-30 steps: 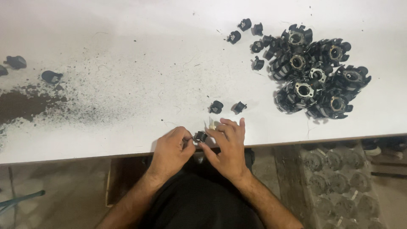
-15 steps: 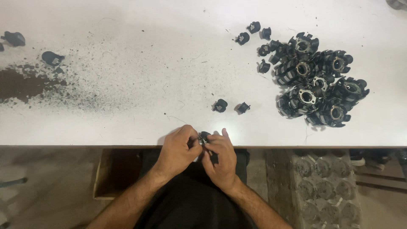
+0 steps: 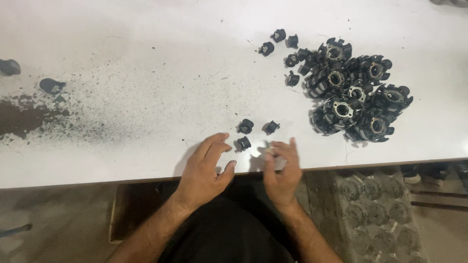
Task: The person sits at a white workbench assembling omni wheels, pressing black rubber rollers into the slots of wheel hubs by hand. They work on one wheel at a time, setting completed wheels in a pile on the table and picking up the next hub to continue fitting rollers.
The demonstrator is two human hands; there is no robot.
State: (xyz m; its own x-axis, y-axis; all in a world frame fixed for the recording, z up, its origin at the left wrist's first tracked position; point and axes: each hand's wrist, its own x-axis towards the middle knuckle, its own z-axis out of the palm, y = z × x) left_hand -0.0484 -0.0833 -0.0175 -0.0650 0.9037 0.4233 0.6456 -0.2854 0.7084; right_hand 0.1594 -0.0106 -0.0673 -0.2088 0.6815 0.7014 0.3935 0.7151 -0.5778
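Looking down past a dark lap, mostly hidden under the table edge, with both forearms cut off at the bottom. Hard to tell what the right hand (image 3: 282, 168) pinches: fingers curled, thumb against fingertips, perhaps a tiny pale bit there, too small to make out. Left hand (image 3: 207, 168) open and relaxed, fingers spread on the white table (image 3: 146, 58), holding nothing, fingertips just beside a small black cap (image 3: 243, 143) lying between the two hands. Two more black caps (image 3: 245, 126) a little farther up, close together. White table scuffed and dusted with dark specks, thickening into a brown stain (image 3: 22, 119) at the left edge, with two dark lumps (image 3: 51, 86) near it, one cut off by the frame. Far right, well apart from the hands, a heap of black ring-shaped parts (image 3: 356, 92) with loose caps scattered beside it. Below the table, a dim tray of round clear pieces (image 3: 380, 214), blurred.
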